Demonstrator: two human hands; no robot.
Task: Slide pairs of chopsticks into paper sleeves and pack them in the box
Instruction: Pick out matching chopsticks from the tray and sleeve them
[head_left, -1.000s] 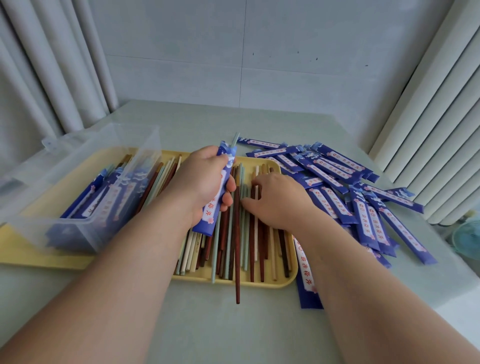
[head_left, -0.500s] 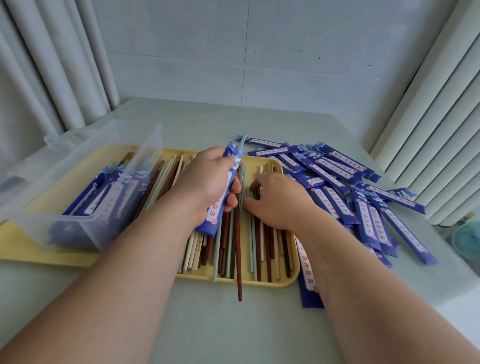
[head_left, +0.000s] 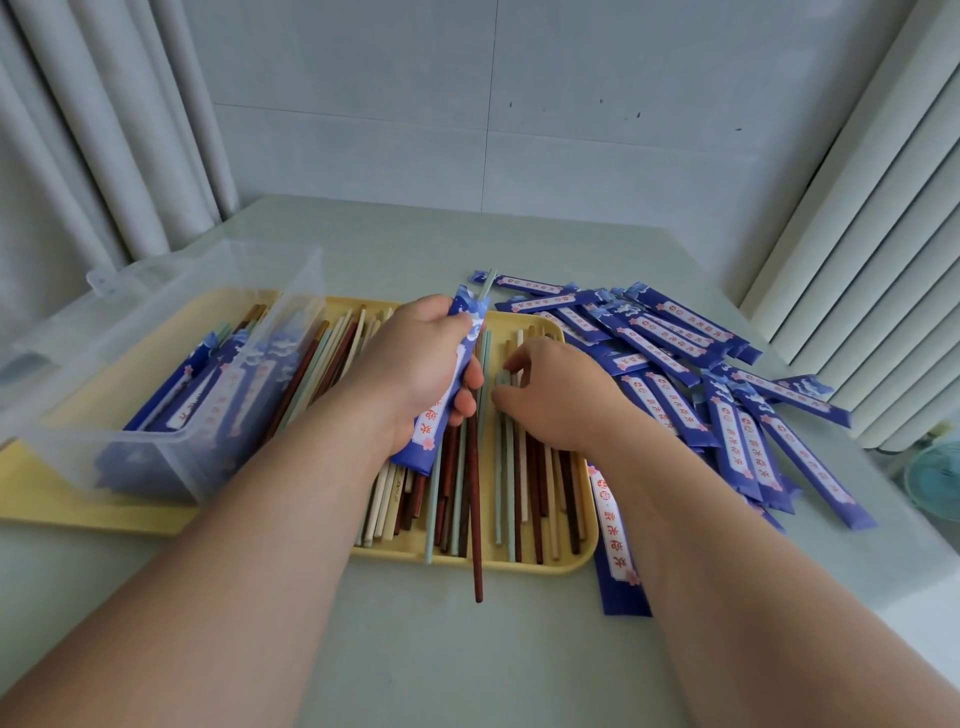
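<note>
Left hand (head_left: 415, 364) gripped a blue printed paper sleeve (head_left: 441, 410); right hand (head_left: 561, 400) pinched a pale green chopstick (head_left: 497, 493) in the yellow plastic tray (head_left: 535, 567).

Mixed-colour chopsticks (head_left: 535, 493) lie lengthwise on the tray's (head_left: 519, 564) right half, blue paper sleeves (head_left: 670, 332) heap beyond its right edge, and my clear box (head_left: 156, 441) fills its left end.

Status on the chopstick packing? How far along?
Partway. Done: several sleeved pairs lie in the clear box. In hand: left hand grips a sleeve with one green chopstick poking out; right hand picks among loose chopsticks on the yellow tray. Left: those, plus a pile of sleeves that look empty.
</note>
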